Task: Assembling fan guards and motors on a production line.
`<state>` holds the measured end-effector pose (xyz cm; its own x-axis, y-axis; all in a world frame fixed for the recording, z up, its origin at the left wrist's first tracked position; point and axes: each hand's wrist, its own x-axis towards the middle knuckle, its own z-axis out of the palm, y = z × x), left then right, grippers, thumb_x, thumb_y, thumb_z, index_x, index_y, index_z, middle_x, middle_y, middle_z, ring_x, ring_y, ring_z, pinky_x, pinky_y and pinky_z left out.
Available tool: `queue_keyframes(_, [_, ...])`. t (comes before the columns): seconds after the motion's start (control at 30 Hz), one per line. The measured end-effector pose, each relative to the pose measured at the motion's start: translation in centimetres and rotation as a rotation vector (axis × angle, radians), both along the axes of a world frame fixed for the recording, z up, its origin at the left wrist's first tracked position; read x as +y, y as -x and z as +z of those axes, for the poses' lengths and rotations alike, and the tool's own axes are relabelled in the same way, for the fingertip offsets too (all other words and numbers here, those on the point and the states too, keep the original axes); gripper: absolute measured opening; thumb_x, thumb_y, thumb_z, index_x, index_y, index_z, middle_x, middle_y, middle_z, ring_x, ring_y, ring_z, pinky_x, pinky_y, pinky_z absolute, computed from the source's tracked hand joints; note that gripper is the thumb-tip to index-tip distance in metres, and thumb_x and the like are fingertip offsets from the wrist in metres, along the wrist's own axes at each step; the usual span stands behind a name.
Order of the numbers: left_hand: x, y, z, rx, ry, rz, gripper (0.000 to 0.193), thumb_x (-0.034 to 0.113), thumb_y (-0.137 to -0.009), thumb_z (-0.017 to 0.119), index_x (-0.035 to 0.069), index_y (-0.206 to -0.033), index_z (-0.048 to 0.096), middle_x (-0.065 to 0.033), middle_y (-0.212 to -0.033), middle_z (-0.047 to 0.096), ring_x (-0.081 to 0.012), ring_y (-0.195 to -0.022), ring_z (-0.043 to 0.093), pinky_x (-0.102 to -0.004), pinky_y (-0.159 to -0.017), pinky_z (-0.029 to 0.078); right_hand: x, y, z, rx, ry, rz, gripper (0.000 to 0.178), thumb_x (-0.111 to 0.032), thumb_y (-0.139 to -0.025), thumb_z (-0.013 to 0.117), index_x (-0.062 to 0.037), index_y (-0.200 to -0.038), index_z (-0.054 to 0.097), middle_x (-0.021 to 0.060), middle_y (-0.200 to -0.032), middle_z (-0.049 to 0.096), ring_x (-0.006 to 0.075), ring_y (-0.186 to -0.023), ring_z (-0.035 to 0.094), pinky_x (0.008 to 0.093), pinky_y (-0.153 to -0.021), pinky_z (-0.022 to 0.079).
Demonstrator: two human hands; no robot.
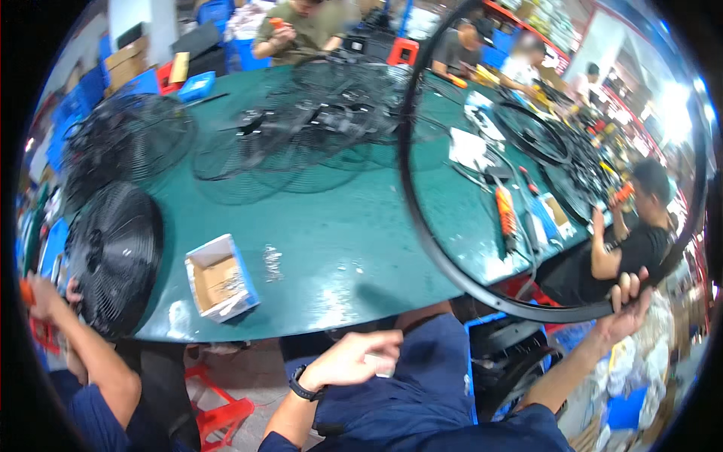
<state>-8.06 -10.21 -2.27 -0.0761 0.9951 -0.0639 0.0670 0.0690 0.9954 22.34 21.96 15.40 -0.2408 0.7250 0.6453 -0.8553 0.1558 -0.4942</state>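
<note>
- Black ring (422,226): a large thin hoop, held up in front of you over the right half of the table; its lower arc sits in your right hand, its top runs out near the upper rim of the view.
- Right hand (626,301): raised at your right, fingers curled shut around the ring's lower arc.
- Left hand (354,360): low, over your lap in dark blue cloth, wrist wearing a black watch (303,387); fingers loosely bent over something small and pale. You cannot tell from this view whether it is gripped.
- Table (316,226): green top, long, curving away from you.
- Box (221,277): small open carton, white and blue outside, brown inside, near the table's near edge, left of the ring.
- Fan (114,256): black, grille on, standing at the table's left end; a co-worker's forearm (83,339) lies just beside it.
- Grilles (301,135): loose black wire guards, overlapping in a heap at mid-table; one more (124,147) at far left.
- Screwdriver (505,215): orange tool lying on the table, seen through the ring.
- Stool (218,410): red plastic, on the floor beneath the table edge, left of your knee.
- Other people: one seated at right in a black shirt (640,248), hands raised; several more along the far side.
</note>
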Motion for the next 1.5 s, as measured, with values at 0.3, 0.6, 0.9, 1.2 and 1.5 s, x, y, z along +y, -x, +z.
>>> queue_keyframes(0.3, [-0.9, 7.3, 9.3, -0.156, -0.884, 0.966, 0.072, -0.005, -0.084, 0.05, 0.007, -0.142, 0.01, -0.0237, -0.121, 0.053, -0.0299, -0.094, 0.064, -0.039, -0.083, 0.052, -3.2, 27.2, -4.6, -0.065, 0.227, 0.399, 0.036, -0.035, -0.097, 0.043, -0.0022, -0.099, 0.057, -0.0008, -0.066, 0.042, 0.0111, -0.056, 0.036, 0.0279, -0.047, 0.032])
queue_keyframes(0.6, [-3.0, 14.2, 13.9, -0.064, -0.877, 1.289, 0.075, -0.012, -0.058, 0.041, -0.002, -0.132, 0.04, -0.0171, -0.101, 0.062, -0.0193, -0.07, 0.063, -0.0251, -0.055, 0.052, 3.8, 33.6, -7.7, -0.243, 0.022, 0.544, 0.049, -0.036, -0.095, 0.037, -0.0015, -0.13, 0.042, 0.0143, -0.087, 0.058, 0.0194, -0.062, 0.058, 0.039, -0.053, 0.057])
queue_keyframes(0.9, [3.9, 18.2, 11.9, 0.132, -0.881, 1.267, 0.05, -0.002, -0.082, 0.055, -0.005, -0.131, 0.043, -0.014, -0.103, 0.063, -0.0165, -0.078, 0.063, -0.0274, -0.073, 0.051, 8.7, 36.0, -14.4, -0.332, 0.338, 0.402, 0.026, -0.03, -0.097, 0.05, -0.0056, -0.105, 0.052, -0.0002, -0.059, 0.043, 0.0081, -0.038, 0.037, 0.0236, -0.031, 0.031])
queue_keyframes(1.2, [7.2, 16.8, 5.0, 0.058, -0.676, 1.209, 0.057, 0.004, -0.086, 0.057, 0.0, -0.137, 0.032, -0.016, -0.111, 0.057, -0.0197, -0.076, 0.064, -0.0295, -0.066, 0.052, 8.5, 34.3, -13.5, -0.216, 0.396, 0.398, 0.027, -0.032, -0.097, 0.05, -0.0059, -0.104, 0.051, -0.0008, -0.063, 0.041, 0.0065, -0.042, 0.035, 0.0219, -0.035, 0.028])
queue_keyframes(1.5, [7.6, 16.7, 5.4, 0.09, -0.695, 1.193, 0.055, -0.004, -0.087, 0.048, -0.001, -0.139, 0.031, -0.0172, -0.11, 0.057, -0.0178, -0.071, 0.063, -0.0286, -0.066, 0.052, 9.6, 33.9, -13.4, -0.242, 0.141, 0.316, 0.034, -0.028, -0.098, 0.041, 0.0019, -0.11, 0.049, 0.0117, -0.08, 0.057, 0.0187, -0.06, 0.057, 0.036, -0.054, 0.053])
